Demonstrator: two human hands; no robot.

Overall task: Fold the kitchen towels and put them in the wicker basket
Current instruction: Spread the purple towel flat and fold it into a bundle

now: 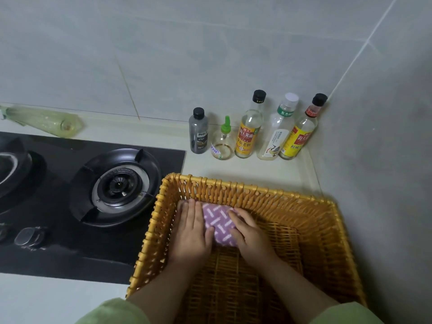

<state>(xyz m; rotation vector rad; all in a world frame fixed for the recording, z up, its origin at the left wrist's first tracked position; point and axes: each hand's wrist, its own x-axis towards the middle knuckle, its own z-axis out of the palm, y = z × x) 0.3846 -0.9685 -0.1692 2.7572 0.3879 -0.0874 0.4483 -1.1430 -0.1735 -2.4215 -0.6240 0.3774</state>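
A folded purple kitchen towel (218, 222) with white dashes lies on the floor of the wicker basket (311, 220), in its far left corner. My left hand (191, 232) lies flat on the towel's left side, fingers straight, thumb on the cloth. My right hand (247, 232) presses on the towel's right edge with fingers laid over it. Both forearms reach down into the basket from the near side. The rest of the basket's floor shows bare weave.
A black gas hob (93, 195) with a burner (117, 185) lies left of the basket. Several bottles (247, 134) stand in a row at the back wall. A green plastic bag (46, 121) lies at the back left. The tiled wall closes the right side.
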